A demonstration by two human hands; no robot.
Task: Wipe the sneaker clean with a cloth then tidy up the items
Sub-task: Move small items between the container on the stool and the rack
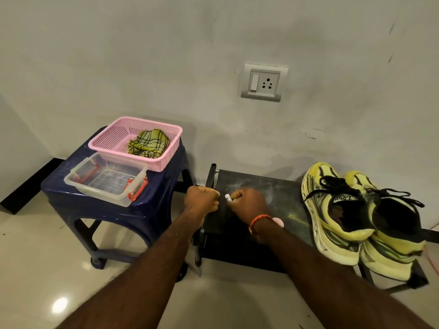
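Observation:
A pair of yellow sneakers (344,222) with black laces lies on the right end of a low black rack (259,186). The green checked cloth (148,143) sits crumpled in a pink basket (111,138) on a blue stool. My right hand (248,201) is over the rack's left part and grips a small white tube (228,197) whose tip points left. My left hand (202,198) is curled into a fist just left of that tip; nothing shows inside it. A small pink object (278,222) peeks out from under my right wrist.
The blue plastic stool (107,210) stands left of the rack and also carries a clear box with red clips (107,184). A wall socket (263,83) is on the wall behind. Glossy floor tiles spread in front, and a red cord (433,260) runs at the far right.

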